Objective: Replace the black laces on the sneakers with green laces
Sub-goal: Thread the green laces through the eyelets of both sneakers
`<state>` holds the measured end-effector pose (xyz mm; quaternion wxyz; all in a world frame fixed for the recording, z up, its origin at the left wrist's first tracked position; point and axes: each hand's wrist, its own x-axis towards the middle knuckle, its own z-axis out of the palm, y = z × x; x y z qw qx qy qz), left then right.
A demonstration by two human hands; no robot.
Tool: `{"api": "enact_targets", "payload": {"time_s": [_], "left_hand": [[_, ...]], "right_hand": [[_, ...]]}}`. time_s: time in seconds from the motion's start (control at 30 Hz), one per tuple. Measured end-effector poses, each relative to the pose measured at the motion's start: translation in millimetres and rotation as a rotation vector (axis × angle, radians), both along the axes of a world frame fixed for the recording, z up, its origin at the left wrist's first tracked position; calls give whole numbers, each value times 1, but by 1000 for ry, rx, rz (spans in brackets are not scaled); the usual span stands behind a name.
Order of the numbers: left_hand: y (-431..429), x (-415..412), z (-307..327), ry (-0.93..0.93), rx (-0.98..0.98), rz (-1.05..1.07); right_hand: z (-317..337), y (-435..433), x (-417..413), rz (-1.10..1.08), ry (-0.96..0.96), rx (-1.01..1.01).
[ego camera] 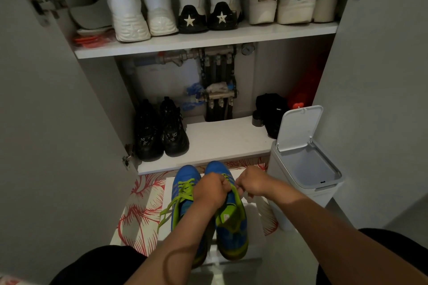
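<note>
With left hand and right hand each fisted on a green lace end, pull evenly outward from the grips, cinching the blue sneaker just beneath.

Blue sneakers on white sheet over floral mat
</note>
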<state>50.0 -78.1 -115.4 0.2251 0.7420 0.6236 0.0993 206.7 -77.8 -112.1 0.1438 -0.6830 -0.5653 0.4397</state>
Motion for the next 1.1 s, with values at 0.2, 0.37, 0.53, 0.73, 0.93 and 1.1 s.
{"api": "enact_targets", "payload": {"time_s": [0.2, 0.37, 0.53, 0.73, 0.93, 1.1], "left_hand": [[7, -3, 4, -82, -69, -31], [14, -8, 16, 82, -95, -179], [19, -15, 29, 223, -99, -278], [15, 5, 50, -80, -128, -267], [23, 17, 59, -76, -116, -243], [32, 21, 69, -407, -61, -172]], "right_hand": [[-10, -6, -1, -57, 32, 98], [-7, -4, 5, -65, -49, 83], [11, -1, 21, -249, -190, 226], [35, -5, 19, -309, 112, 271], [44, -3, 17, -440, 403, 377], [24, -2, 19, -307, 327, 186]]}}
